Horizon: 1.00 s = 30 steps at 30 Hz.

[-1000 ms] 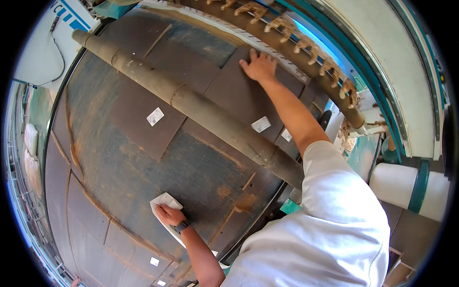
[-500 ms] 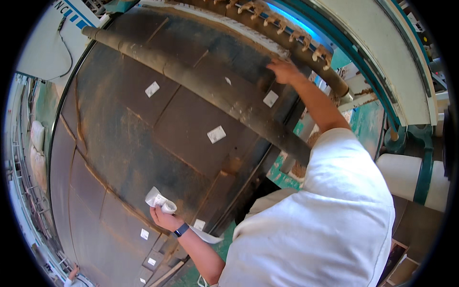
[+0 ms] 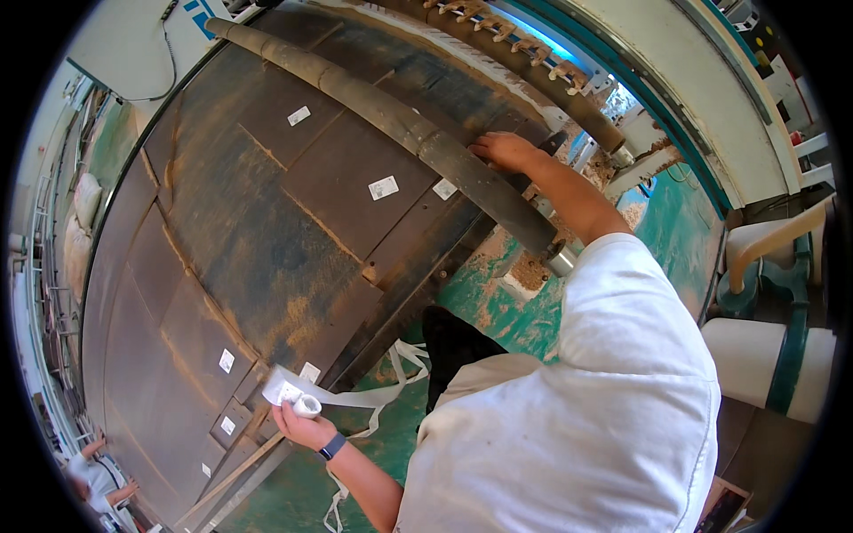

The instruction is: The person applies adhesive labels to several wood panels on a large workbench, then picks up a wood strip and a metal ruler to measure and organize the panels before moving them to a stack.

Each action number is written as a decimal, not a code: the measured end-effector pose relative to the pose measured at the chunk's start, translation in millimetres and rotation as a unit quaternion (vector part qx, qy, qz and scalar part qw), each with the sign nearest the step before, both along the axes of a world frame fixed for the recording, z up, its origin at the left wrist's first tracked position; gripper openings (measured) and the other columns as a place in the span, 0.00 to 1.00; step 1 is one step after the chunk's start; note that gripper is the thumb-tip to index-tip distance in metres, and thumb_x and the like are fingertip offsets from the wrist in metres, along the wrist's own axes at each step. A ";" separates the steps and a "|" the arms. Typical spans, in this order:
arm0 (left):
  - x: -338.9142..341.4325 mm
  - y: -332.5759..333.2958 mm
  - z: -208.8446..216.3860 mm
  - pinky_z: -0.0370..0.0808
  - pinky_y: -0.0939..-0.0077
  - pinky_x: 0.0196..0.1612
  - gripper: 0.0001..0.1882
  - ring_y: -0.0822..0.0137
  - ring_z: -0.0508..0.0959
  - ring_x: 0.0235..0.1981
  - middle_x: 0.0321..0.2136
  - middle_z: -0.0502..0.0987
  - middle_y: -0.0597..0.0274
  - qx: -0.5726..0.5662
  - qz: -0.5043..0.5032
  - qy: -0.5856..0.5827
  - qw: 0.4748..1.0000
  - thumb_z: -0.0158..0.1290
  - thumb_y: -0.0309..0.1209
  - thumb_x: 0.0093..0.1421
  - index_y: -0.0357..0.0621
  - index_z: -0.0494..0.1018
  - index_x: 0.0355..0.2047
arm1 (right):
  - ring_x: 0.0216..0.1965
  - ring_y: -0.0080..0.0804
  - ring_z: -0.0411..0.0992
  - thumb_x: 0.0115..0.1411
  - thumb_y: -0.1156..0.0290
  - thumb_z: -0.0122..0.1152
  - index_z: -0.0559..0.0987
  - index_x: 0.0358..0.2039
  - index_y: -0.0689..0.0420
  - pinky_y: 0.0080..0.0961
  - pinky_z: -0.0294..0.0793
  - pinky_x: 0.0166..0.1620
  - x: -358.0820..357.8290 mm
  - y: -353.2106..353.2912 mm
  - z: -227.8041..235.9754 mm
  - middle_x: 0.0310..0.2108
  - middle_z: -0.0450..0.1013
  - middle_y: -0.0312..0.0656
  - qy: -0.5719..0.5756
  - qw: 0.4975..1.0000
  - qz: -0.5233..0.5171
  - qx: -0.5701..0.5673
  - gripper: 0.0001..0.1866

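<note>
Pinched in my left hand (image 3: 306, 428) is a small roll of white labels (image 3: 306, 406), with a printed label on its loose end. A pale backing strip (image 3: 373, 395) trails from it to the right and droops over the floor. My right hand (image 3: 505, 151) reaches past the long worn roller (image 3: 382, 111), its outstretched fingers resting on the brown boards (image 3: 320, 191) by the roller's far side. White labels lie on the boards, including one (image 3: 384, 187) on the near side and another (image 3: 445, 188) close against the roller's near edge.
Machine framing with a row of pale hooked fingers (image 3: 533, 46) borders the far side. The dusty green floor (image 3: 480, 298) shows beyond the boards' right edge. A co-worker (image 3: 93, 475) stands at the lower left. White cylinders with green bands (image 3: 755, 360) lie at the right.
The view has shifted, so boards and roller sit higher in the picture. My right hand has come left, closer to the roller. More backing strip shows beside my left hand.
</note>
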State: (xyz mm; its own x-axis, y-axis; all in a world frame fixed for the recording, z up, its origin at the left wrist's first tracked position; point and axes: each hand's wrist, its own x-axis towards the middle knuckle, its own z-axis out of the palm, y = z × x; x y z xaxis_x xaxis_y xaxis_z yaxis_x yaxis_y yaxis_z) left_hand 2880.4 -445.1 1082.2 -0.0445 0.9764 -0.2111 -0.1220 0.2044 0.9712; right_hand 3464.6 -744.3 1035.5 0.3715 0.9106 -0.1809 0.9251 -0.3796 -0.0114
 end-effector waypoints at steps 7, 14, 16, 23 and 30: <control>-74.4 -27.7 -0.6 0.74 0.67 0.46 0.15 0.58 0.76 0.41 0.43 0.75 0.50 -0.003 0.077 -0.033 0.996 0.49 0.24 0.57 0.31 0.70 0.45 | 0.56 0.47 0.65 0.51 0.55 0.64 0.68 0.57 0.50 0.41 0.66 0.56 34.3 -39.0 -23.1 0.58 0.63 0.46 -0.049 0.944 -0.309 0.100 0.33; -59.2 -17.8 14.1 0.73 0.72 0.42 0.13 0.64 0.76 0.38 0.38 0.76 0.57 -0.024 0.096 -0.037 0.994 0.46 0.23 0.56 0.34 0.71 0.43 | 0.57 0.53 0.64 0.57 0.44 0.52 0.67 0.59 0.52 0.42 0.63 0.58 107.7 -51.8 -67.6 0.56 0.67 0.52 0.032 0.869 -0.475 0.135 0.35; -48.8 -22.8 14.6 0.73 0.72 0.43 0.14 0.64 0.76 0.39 0.38 0.76 0.57 -0.026 0.145 -0.052 0.988 0.46 0.22 0.56 0.34 0.71 0.43 | 0.54 0.55 0.66 0.58 0.42 0.50 0.69 0.58 0.52 0.44 0.64 0.57 94.8 -32.5 -58.5 0.55 0.68 0.54 0.010 0.881 -0.457 0.121 0.34; -34.8 -40.1 14.4 0.74 0.75 0.39 0.13 0.68 0.77 0.34 0.34 0.77 0.59 -0.033 0.212 -0.118 0.970 0.50 0.18 0.55 0.34 0.74 0.41 | 0.27 0.47 0.70 0.59 0.59 0.56 0.77 0.28 0.61 0.37 0.68 0.32 61.5 30.7 13.4 0.25 0.74 0.50 0.001 0.922 -0.265 0.282 0.16; -58.4 -58.2 34.7 0.72 0.76 0.44 0.21 0.69 0.76 0.40 0.42 0.77 0.58 -0.016 0.212 -0.165 0.963 0.44 0.18 0.55 0.31 0.71 0.50 | 0.23 0.26 0.61 0.51 0.76 0.64 0.70 0.21 0.60 0.25 0.64 0.29 -195.8 234.3 129.6 0.20 0.64 0.36 0.265 0.877 0.049 0.398 0.10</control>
